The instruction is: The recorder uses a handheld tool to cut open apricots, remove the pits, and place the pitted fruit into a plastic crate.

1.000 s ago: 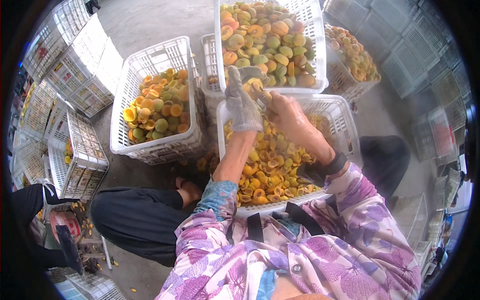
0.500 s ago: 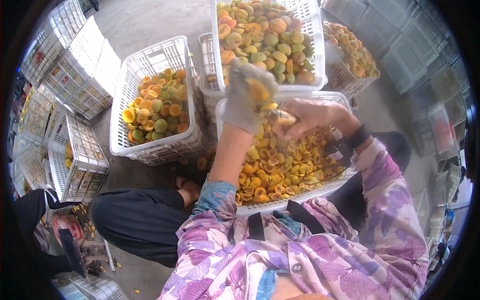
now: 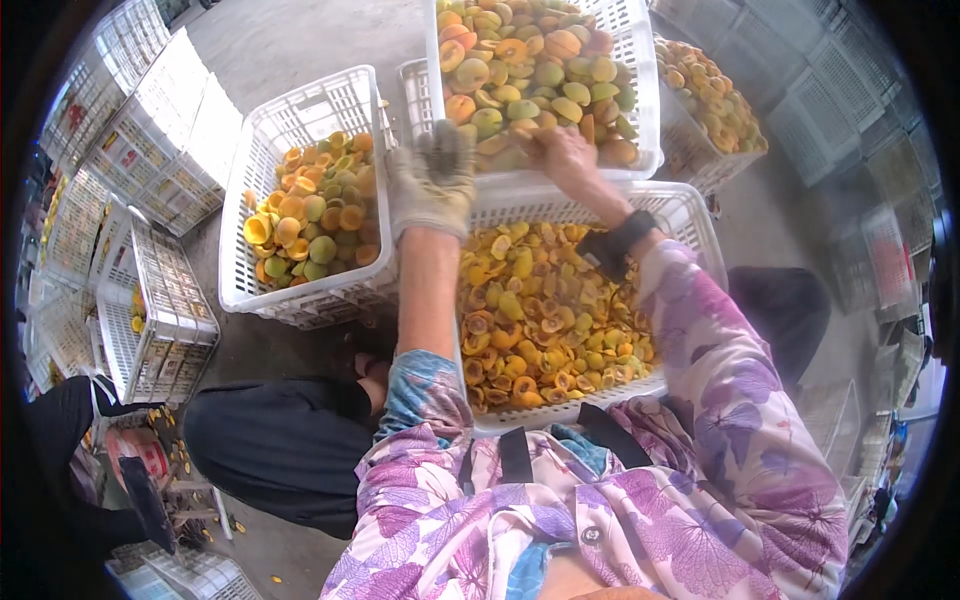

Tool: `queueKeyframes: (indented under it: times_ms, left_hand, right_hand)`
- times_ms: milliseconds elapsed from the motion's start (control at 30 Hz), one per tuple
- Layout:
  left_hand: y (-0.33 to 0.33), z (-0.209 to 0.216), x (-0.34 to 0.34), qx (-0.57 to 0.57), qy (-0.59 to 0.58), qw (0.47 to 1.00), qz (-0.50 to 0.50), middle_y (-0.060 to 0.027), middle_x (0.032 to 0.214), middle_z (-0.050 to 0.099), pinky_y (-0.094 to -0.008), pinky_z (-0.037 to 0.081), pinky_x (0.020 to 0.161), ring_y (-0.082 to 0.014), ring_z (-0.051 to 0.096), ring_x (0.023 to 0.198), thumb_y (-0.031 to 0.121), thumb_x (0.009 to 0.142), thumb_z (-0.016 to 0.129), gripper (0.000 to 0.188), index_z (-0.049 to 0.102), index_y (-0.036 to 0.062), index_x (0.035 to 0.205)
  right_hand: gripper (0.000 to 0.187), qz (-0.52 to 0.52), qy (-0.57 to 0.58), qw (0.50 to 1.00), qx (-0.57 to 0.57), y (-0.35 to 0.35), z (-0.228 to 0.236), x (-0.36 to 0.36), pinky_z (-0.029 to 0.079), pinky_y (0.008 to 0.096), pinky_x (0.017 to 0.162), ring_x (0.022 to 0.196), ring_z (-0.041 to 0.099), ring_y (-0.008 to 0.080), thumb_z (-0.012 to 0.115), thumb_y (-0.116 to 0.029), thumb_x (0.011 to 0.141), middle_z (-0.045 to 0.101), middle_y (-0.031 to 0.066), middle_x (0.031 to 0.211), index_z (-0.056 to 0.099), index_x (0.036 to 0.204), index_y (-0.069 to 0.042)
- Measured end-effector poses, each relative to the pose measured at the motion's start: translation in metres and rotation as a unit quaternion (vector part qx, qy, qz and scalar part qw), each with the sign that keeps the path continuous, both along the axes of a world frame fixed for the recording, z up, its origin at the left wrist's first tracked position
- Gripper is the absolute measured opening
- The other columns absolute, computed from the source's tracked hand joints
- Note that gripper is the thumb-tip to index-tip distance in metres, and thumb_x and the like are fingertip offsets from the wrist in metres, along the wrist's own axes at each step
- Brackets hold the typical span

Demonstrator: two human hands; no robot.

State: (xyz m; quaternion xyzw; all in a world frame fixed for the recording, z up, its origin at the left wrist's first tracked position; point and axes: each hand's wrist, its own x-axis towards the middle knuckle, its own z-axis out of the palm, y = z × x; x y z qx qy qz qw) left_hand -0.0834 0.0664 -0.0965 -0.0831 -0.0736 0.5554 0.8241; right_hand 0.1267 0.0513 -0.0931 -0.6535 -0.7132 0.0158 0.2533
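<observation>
My left hand (image 3: 434,185), in a pale work glove, is raised beside the near left corner of the upper white crate (image 3: 648,105). Its fingers point away from me, with no fruit visible in them. My right hand (image 3: 572,163), bare and wearing a black wristband (image 3: 622,240), reaches over that crate's near rim. The fingers are drawn together among orange and green apricot-like fruit (image 3: 540,80); what they hold is hidden and blurred. Below my forearms, a lower white crate (image 3: 705,225) holds many small yellow cut pieces of fruit (image 3: 540,310).
Left of my glove stands another white crate (image 3: 240,200) with hollowed fruit halves (image 3: 320,210). A heaped crate of fruit (image 3: 710,100) is behind at the right. Stacked crates (image 3: 160,300) line the left side, more the right. Another person's dark-clothed leg (image 3: 60,420) shows lower left.
My hands have parted from above the lower crate. The left moved leftward and no longer shows its fruit; the right reached forward into the upper crate. The right hand's wooden-handled tool is out of sight.
</observation>
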Motion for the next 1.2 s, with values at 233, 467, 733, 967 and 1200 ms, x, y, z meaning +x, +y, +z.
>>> queueKeyframes:
  times_ms: [233, 467, 733, 967, 1200]
  left_hand:
    - [-0.008, 0.014, 0.02, -0.104, 0.192, 0.973, 0.069, -0.0127, 0.094, 0.064, -0.0399, 0.06, 0.073, -0.025, 0.066, 0.087, 0.034, 0.1, 0.04, 0.03, 0.053, 0.0069, 0.1]
    - [-0.025, 0.031, 0.027, -0.118, 0.241, 0.959, 0.093, -0.0144, 0.104, 0.061, -0.0402, 0.059, 0.077, -0.0254, 0.065, 0.092, 0.032, 0.1, 0.042, 0.029, 0.052, 0.006, 0.11]
    - [-0.014, -0.056, 0.071, 0.305, 0.634, 0.64, 0.309, -0.0107, 0.121, 0.054, -0.0384, 0.051, 0.089, -0.0225, 0.052, 0.114, 0.044, 0.101, 0.033, 0.047, 0.046, 0.0082, 0.128]
    - [-0.054, 0.07, 0.045, -0.029, 0.191, 0.98, 0.055, -0.0127, 0.116, 0.057, -0.0472, 0.051, 0.09, -0.0268, 0.059, 0.105, 0.042, 0.102, 0.029, 0.046, 0.05, 0.0071, 0.123]
    - [-0.054, 0.066, 0.04, 0.078, 0.266, 0.948, 0.156, -0.0143, 0.102, 0.062, -0.0395, 0.055, 0.082, -0.0271, 0.063, 0.092, 0.038, 0.101, 0.037, 0.043, 0.057, 0.0005, 0.107]
  right_hand:
    - [0.025, -0.066, 0.005, 0.991, -0.119, 0.013, 0.025, -0.053, 0.05, 0.0455, 0.071, 0.089, 0.064, 0.038, 0.063, -0.023, 0.081, 0.066, 0.0194, 0.092, 0.065, 0.093, -0.002]
    - [0.037, -0.089, 0.047, 0.989, -0.11, 0.016, 0.032, -0.036, 0.05, 0.039, 0.064, 0.077, 0.064, 0.0299, 0.071, -0.034, 0.078, 0.065, 0.0154, 0.083, 0.066, 0.089, 0.0]
    - [0.024, 0.136, 0.701, 0.684, -0.151, -0.06, 0.076, -0.035, 0.021, 0.0198, 0.042, 0.048, 0.033, 0.0031, 0.06, -0.02, 0.092, 0.039, -0.0068, 0.066, 0.055, 0.109, -0.003]
    - [0.023, 0.006, 0.196, 0.975, 0.108, -0.068, 0.101, -0.046, 0.041, 0.0306, 0.051, 0.057, 0.053, 0.0139, 0.063, -0.006, 0.082, 0.054, 0.0075, 0.068, 0.06, 0.105, -0.002]
    - [0.018, 0.025, 0.079, 0.986, 0.146, -0.098, 0.063, -0.067, 0.042, 0.0388, 0.058, 0.06, 0.049, 0.0336, 0.055, 0.009, 0.075, 0.047, 0.0173, 0.067, 0.047, 0.09, 0.002]
